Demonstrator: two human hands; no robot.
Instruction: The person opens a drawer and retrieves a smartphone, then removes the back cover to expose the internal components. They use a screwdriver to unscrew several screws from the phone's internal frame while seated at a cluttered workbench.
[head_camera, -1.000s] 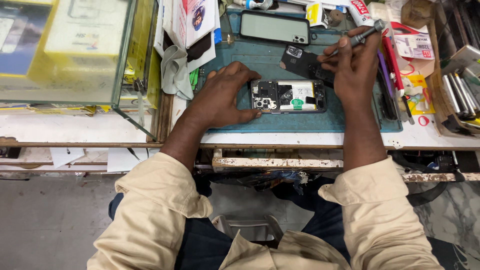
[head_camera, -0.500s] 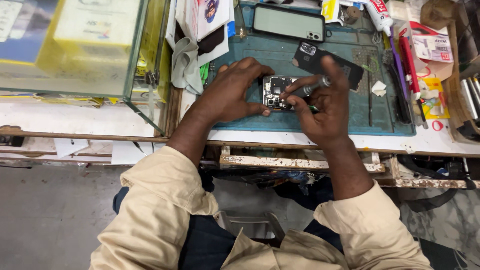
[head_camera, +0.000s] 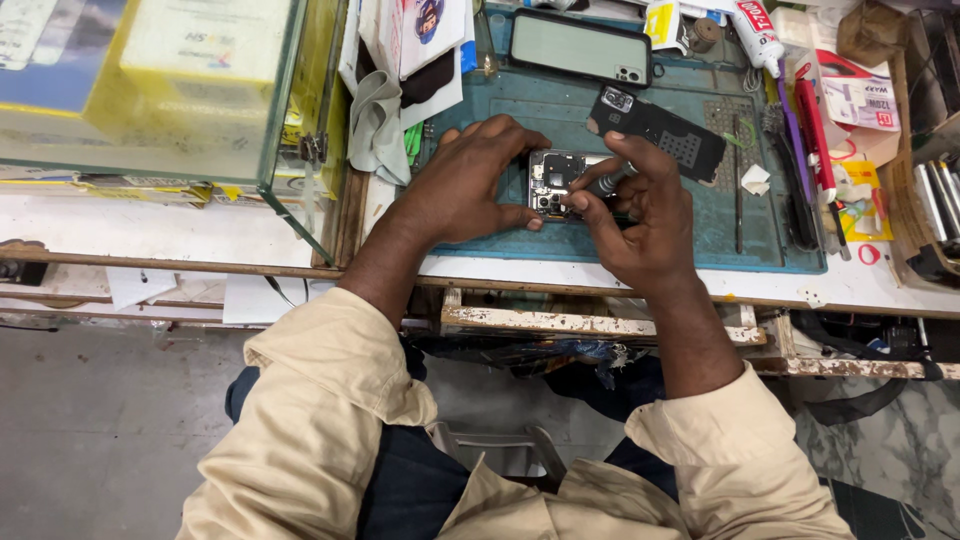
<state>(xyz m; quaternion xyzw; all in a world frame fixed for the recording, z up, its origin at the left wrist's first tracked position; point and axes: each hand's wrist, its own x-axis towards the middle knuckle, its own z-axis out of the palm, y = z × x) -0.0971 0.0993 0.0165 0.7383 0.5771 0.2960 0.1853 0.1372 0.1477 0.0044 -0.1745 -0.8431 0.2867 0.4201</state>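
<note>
Now that my right hand (head_camera: 645, 215) has come down from the tool pile, its fingers pinch a screwdriver (head_camera: 610, 182) onto the opened phone (head_camera: 556, 180) on the green mat (head_camera: 760, 235); left hand (head_camera: 465, 180) fingers clamp the phone's edge, so screw work begins.

A green phone back cover (head_camera: 580, 48) lies beyond the hands, a black panel (head_camera: 660, 125) just above the right one. Tools (head_camera: 805, 150) lie farther right, a grey cloth (head_camera: 377, 125) left.
</note>
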